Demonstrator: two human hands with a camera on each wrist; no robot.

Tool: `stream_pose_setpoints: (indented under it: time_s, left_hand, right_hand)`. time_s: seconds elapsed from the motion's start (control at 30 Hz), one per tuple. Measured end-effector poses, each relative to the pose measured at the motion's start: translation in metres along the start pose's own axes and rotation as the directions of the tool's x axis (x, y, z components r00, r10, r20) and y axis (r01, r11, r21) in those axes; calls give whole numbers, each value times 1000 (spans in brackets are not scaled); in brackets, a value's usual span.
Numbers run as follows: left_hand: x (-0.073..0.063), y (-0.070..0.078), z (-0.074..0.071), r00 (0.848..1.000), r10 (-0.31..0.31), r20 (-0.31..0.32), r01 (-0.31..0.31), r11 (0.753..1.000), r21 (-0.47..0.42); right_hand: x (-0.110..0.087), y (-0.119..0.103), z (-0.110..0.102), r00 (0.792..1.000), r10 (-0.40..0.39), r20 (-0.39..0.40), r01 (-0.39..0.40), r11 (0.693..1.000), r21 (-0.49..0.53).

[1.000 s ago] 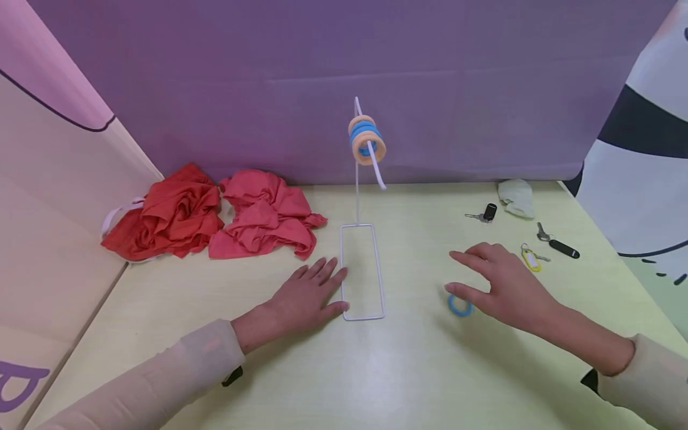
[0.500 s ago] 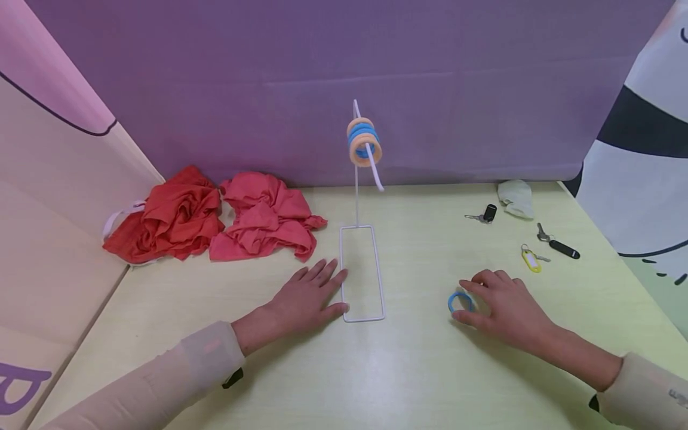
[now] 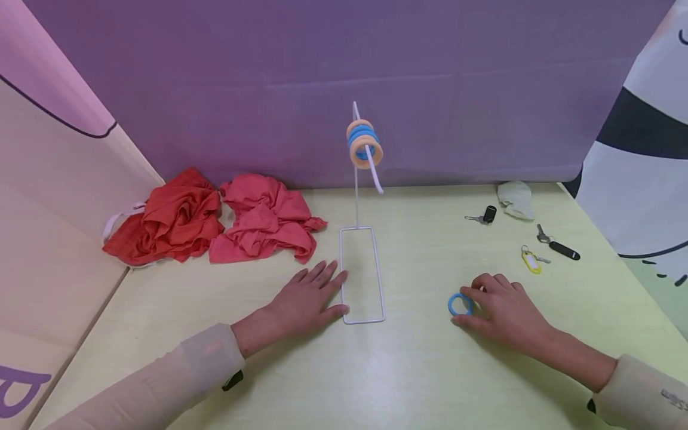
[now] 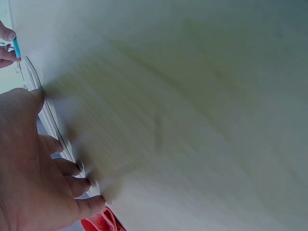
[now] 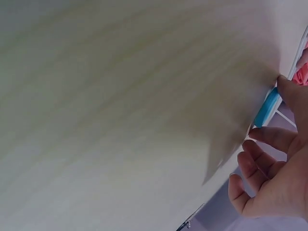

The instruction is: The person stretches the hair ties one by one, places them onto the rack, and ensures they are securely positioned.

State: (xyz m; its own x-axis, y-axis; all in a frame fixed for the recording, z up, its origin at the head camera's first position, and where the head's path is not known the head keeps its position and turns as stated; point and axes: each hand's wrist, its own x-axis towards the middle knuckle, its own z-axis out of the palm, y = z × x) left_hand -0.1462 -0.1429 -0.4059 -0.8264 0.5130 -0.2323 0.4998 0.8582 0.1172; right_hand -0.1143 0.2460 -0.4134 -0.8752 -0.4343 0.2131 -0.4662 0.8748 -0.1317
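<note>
My right hand [image 3: 502,307] pinches a small blue ring [image 5: 266,108] at the table surface, thumb and index finger on opposite sides of it. The other right fingers are curled loosely. My left hand [image 3: 303,298] lies flat with spread fingers; its fingertips and thumb rest at the left side of the stand's rectangular white wire base [image 3: 364,323]. From the base rises a thin post with a white hook arm [image 3: 376,179] that slopes toward me. Peach rings [image 3: 366,165] and blue rings [image 3: 352,140] hang together on that arm.
Left of the stand lie a crumpled red cloth [image 3: 180,221] and a pinkish-red cloth [image 3: 263,221]. On the right are keys with a black fob [image 3: 490,214], a yellow tag [image 3: 531,261] and a long black tag [image 3: 564,250], plus a whitish cloth [image 3: 516,200]. Purple fabric [image 3: 242,119] hangs behind.
My right hand has come down from above the blue ring and its thumb and index finger have closed on it. The left hand has stayed on the base.
</note>
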Motion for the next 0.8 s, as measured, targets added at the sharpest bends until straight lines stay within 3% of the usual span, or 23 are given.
stream_pose_setpoints:
  time_s: [0.6,0.8]
  left_hand:
    - [-1,1,0,1000,3,-9,-3,1000,0]
    - [-1,0,0,1000,6,-10,-6,1000,5]
  right_hand:
    - [4,-2,6,997,-65,-43,68,994,81]
    - [7,-3,4,988,-104,-114,112,991,70]
